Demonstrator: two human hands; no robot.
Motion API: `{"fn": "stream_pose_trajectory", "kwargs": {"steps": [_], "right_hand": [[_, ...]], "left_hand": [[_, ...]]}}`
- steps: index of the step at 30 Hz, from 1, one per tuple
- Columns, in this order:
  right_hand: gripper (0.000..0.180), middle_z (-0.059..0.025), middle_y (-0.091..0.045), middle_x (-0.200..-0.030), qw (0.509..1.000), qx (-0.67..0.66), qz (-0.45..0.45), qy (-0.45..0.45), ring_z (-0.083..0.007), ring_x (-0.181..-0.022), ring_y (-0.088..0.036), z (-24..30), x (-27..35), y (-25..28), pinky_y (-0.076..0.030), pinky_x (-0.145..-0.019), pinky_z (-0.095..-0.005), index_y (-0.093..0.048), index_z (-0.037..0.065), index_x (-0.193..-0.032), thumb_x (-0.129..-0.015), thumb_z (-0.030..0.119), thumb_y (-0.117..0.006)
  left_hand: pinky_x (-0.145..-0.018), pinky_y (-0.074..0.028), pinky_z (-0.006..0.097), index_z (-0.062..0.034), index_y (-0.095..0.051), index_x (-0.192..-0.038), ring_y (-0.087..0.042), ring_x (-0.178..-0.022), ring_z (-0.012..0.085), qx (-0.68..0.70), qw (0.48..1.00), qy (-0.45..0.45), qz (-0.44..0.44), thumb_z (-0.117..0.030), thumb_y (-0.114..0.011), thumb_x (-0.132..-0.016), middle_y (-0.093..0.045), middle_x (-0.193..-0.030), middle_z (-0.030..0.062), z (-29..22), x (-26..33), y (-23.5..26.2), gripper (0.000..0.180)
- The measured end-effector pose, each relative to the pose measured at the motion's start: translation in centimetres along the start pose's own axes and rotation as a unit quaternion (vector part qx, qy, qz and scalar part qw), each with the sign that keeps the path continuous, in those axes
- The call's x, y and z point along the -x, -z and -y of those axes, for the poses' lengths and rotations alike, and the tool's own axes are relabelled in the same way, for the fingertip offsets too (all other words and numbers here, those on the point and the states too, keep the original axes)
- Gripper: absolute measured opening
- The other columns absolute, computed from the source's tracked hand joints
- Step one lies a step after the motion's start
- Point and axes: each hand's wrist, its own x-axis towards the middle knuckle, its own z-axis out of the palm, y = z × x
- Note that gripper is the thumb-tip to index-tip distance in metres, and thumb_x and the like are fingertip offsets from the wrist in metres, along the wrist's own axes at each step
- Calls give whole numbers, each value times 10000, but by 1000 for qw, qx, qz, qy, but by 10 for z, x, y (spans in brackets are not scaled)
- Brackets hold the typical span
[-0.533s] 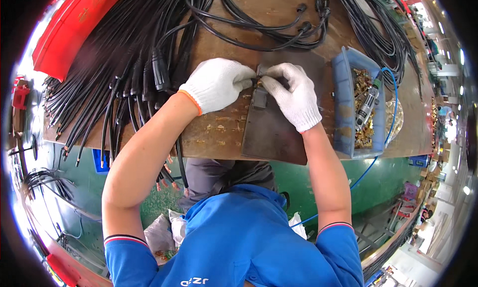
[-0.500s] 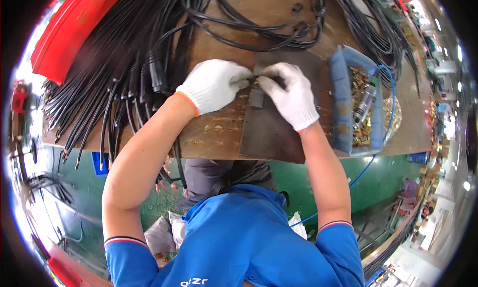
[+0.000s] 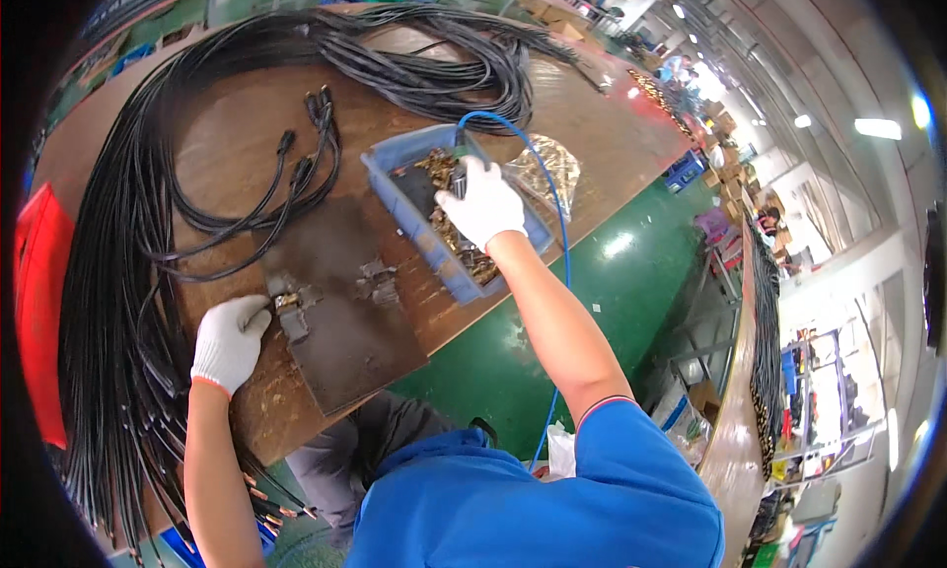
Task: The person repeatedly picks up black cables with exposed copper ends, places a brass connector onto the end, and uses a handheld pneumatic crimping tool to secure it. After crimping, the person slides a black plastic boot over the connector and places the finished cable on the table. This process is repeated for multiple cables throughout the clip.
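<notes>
My left hand (image 3: 231, 343), in a white knit glove, is at the left edge of a dark flat plate (image 3: 345, 346). Its thumb and fingers are pinched at a small brass-coloured metal part (image 3: 286, 301) over that edge. My right hand (image 3: 483, 205), gloved too, reaches into a blue plastic bin (image 3: 414, 231) and has its fingers wrapped around a cylindrical air tool (image 3: 459, 179). A blue air hose (image 3: 560, 188) runs from the tool's upper end. Small brass pieces (image 3: 479, 264) lie loose in the bin, partly under my right hand. The tool's working end is hidden.
Many black cables (image 3: 118, 302) sweep along the left and far side of the table (image 3: 247, 105), with a coil (image 3: 434, 70) at the back. Black plugs (image 3: 314, 114) lie beyond the plate. A red tray (image 3: 41, 312) stands far left; a clear bag (image 3: 547, 169) is right of the bin.
My view has swung to the right. My right hand has left the left hand's side, moved right into the blue bin and taken hold of the air tool. My left hand stays by the plate.
</notes>
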Motion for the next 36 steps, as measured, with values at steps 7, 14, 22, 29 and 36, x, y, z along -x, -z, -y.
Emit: {"fn": "stream_pose_trajectory", "kwargs": {"steps": [7,14,22,29,36], "right_hand": [[841,-324,-647,-1382,995,-50,46,-68,-479,-1161,-716,-5,8,-2,-571,-1020,-523,-380,93,-1586,-906,432,-741],[792,-260,-744,-1051,968,-226,43,-100,-400,-923,-741,-25,-2,-12,-591,-831,-487,-456,20,-1468,-825,313,-814],[170,-118,-689,-882,639,-769,0,-35,-229,-709,-640,-26,-25,46,-543,-628,-381,-679,49,-984,-967,216,-652],[209,-75,-639,-1017,423,-881,140,159,-191,-756,-546,81,-5,54,-520,-696,-405,-666,116,-1218,-1026,185,-623],[213,-164,-717,-930,433,-867,177,174,-221,-698,-670,175,33,-9,-607,-612,-414,-652,44,-1146,-938,2,-651]], "left_hand": [[-954,-565,422,38,-759,-1216,-753,-1094,407,13,1000,21,16,-126,-690,-992,-766,-1139,276,-3,1,3,286],[-954,-565,427,40,-758,-1208,-750,-1095,413,10,1000,13,24,-136,-684,-992,-768,-1120,276,-8,-4,2,288],[-956,-561,477,-23,-772,-1194,-700,-1108,459,-58,998,-25,22,-209,-647,-1001,-741,-1154,260,-8,-4,4,296],[-966,-560,483,-44,-776,-1216,-702,-1110,444,-54,998,27,30,-258,-658,-1014,-759,-1149,235,-8,2,7,318],[-967,-564,475,-47,-778,-1227,-711,-1107,436,-55,998,26,17,-249,-672,-1008,-762,-1137,237,-8,-1,3,316]]}}
